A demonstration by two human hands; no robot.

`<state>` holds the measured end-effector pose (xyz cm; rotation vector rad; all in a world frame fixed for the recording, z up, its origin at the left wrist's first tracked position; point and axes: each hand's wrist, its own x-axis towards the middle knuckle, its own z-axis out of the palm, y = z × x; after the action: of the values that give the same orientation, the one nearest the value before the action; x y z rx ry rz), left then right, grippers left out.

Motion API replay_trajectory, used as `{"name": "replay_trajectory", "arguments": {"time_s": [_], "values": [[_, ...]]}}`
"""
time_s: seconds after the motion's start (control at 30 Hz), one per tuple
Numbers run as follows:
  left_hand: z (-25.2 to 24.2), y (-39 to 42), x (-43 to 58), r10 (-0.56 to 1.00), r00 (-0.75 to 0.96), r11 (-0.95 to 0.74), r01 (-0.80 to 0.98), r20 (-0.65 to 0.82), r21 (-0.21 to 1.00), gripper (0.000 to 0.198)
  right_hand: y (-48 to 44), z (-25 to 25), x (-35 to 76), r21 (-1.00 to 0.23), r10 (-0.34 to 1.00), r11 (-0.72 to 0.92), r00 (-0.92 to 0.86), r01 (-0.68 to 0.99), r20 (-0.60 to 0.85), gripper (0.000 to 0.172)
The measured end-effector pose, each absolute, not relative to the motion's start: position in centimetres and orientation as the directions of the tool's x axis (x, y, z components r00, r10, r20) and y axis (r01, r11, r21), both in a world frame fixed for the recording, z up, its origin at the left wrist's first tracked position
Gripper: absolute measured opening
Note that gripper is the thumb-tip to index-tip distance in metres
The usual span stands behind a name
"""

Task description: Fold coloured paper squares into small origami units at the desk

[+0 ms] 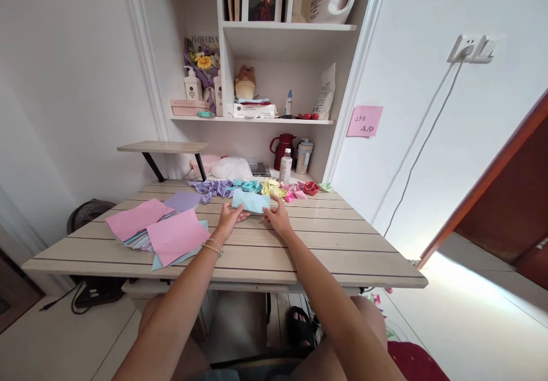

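A light blue sheet of paper, a wide rectangle that looks folded, is held up just above the table between both hands. My left hand grips its lower left edge, with bracelets on the wrist. At the right end, my right hand has its fingers closed on the paper's edge. Behind it lies a row of folded paper pieces: purple ones, blue ones, yellow ones, pink ones and red ones. Left of my hands, pink sheets lie over a stack of coloured paper.
The slatted wooden table backs onto white shelves. Along its rear stand a clear bottle, a dark red jug and a tumbler. A small raised shelf stands at the back left. A pink note is stuck on the wall.
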<state>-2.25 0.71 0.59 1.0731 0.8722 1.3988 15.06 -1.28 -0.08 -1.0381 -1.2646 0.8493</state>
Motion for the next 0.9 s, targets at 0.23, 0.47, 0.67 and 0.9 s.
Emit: {"name": "replay_trajectory", "arguments": {"time_s": [0.23,0.47,0.67,0.9], "values": [[0.4,1.1,-2.4,0.987,-0.110,-0.150,-0.362,0.118,0.920,0.049,-1.8,0.3,15.0,-0.923,0.929,0.357,0.044,0.146,0.366,0.058],[0.4,1.1,-2.6,0.981,-0.148,-0.169,-0.340,0.125,0.925,0.055,-1.8,0.0,14.9,-0.815,0.869,0.494,-0.216,0.303,0.446,0.053],[0.5,0.5,-2.3,0.979,0.012,-0.195,-0.215,0.202,0.957,0.072,-1.2,-0.8,14.8,-0.850,0.914,0.405,-0.134,0.337,0.382,0.037],[0.0,0.5,-2.1,0.954,0.196,-0.223,-0.046,0.227,0.974,0.031,-1.3,-0.7,14.8,-0.804,0.897,0.442,-0.186,0.397,0.401,0.035]]}}
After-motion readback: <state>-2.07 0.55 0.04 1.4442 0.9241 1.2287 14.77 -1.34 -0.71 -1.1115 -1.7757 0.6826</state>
